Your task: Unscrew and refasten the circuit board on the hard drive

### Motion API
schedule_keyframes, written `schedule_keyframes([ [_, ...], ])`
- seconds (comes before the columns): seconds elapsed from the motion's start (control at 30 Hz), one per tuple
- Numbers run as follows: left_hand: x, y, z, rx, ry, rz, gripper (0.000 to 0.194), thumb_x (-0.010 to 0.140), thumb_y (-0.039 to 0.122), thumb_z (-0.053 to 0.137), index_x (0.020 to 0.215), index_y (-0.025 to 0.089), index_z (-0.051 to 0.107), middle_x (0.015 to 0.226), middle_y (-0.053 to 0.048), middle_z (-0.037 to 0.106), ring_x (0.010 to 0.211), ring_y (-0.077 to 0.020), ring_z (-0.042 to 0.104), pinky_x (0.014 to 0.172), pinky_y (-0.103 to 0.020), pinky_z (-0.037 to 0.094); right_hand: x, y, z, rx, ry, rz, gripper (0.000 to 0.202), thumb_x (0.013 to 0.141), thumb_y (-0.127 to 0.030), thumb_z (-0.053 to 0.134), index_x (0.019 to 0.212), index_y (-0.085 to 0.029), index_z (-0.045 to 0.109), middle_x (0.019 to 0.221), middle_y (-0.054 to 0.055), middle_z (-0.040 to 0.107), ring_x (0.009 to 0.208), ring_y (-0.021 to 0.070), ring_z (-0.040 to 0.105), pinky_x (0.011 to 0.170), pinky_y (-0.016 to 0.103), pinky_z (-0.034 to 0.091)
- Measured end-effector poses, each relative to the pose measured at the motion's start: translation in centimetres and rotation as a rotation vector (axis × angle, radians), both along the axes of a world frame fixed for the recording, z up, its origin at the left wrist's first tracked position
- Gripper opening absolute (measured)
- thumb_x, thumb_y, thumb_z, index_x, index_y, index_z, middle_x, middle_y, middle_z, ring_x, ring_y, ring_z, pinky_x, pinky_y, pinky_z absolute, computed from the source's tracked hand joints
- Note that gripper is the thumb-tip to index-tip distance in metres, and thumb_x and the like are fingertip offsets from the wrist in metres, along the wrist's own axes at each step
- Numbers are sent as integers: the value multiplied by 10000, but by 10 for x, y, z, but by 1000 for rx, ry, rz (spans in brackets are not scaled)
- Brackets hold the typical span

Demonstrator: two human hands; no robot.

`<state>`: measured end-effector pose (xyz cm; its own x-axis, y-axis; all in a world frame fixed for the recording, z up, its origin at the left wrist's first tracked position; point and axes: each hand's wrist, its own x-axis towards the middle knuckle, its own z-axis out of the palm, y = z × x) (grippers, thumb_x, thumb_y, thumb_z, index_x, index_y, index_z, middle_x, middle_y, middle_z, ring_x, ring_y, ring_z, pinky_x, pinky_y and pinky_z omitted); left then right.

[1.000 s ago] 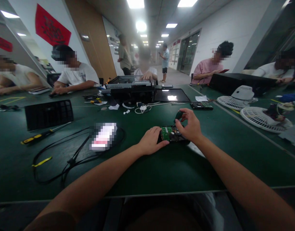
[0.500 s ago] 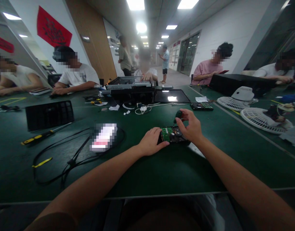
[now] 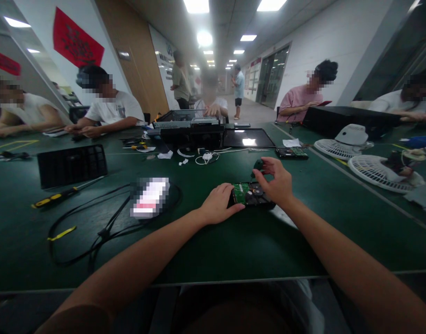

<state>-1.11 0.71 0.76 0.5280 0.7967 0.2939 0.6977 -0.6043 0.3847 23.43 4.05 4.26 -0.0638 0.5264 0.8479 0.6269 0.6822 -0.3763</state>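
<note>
A hard drive (image 3: 259, 198) lies on the green table with its green circuit board (image 3: 240, 192) facing up. My left hand (image 3: 218, 204) grips the drive's left end, thumb along the near edge and fingers on the far side. Between the thumb and fingers of my right hand (image 3: 277, 182) is a small screwdriver with a dark green handle (image 3: 257, 165). It stands nearly upright over the drive, its shaft pointing down beside the circuit board. Whether the tip sits in a screw is too small to tell.
On the left lie a yellow-black screwdriver (image 3: 56, 197), a looped black cable (image 3: 103, 234), a lit phone (image 3: 150, 197) and a black panel (image 3: 73, 166). Farther back are an opened metal case (image 3: 187, 118), a second drive (image 3: 291, 153) and white fan parts (image 3: 376, 171). Several people sit around the table.
My hands, the hard drive and the small screwdriver stay almost in place. Across the table on the left, a seated person's hands have shifted.
</note>
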Motion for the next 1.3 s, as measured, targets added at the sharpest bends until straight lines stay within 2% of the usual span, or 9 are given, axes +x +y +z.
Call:
schedule_keyframes([
  [0.17,0,-1,1,-6,12,5,794,978,752,525,1470,130,494,1489,-194,548,1366,-357,538,1173,-531,448,1,1,-1,-15,24,-8,435,936,-392,732,1313,-221,600,1095,97,743,802,214,750,783,423,666],
  [0.37,-1,0,1,-25,11,8,787,974,762,520,1479,160,490,1514,-183,536,1387,-358,528,1174,-529,444,4,6,-8,17,-12,-56,433,945,-439,734,1295,-226,594,1100,94,739,801,214,750,771,423,670],
  [0.67,0,-1,2,-32,4,4,782,973,759,524,1478,163,490,1511,-182,539,1382,-363,532,1172,-540,443,6,6,-9,98,-121,-57,444,981,-356,681,1385,-232,545,1223,131,703,890,241,747,820,460,666],
  [0.97,0,-1,1,-24,9,10,758,968,730,557,1465,161,496,1508,-180,536,1374,-363,535,1167,-538,451,9,12,-9,88,-91,-149,431,960,-344,676,1352,-237,533,1303,148,664,972,271,735,734,445,678],
  [1.13,0,-4,5,-34,10,11,758,980,717,547,1470,142,488,1503,-187,540,1362,-359,543,1169,-533,450,10,12,-8,83,-82,-126,378,959,-354,686,1291,-241,546,1256,130,676,880,236,734,783,447,672],
  [1.3,1,-3,4,-27,17,6,767,977,732,539,1474,150,482,1509,-187,535,1380,-359,532,1176,-533,443,8,10,-8,101,-98,-119,348,966,-362,684,1265,-254,541,1262,123,652,783,201,703,759,447,664],
])
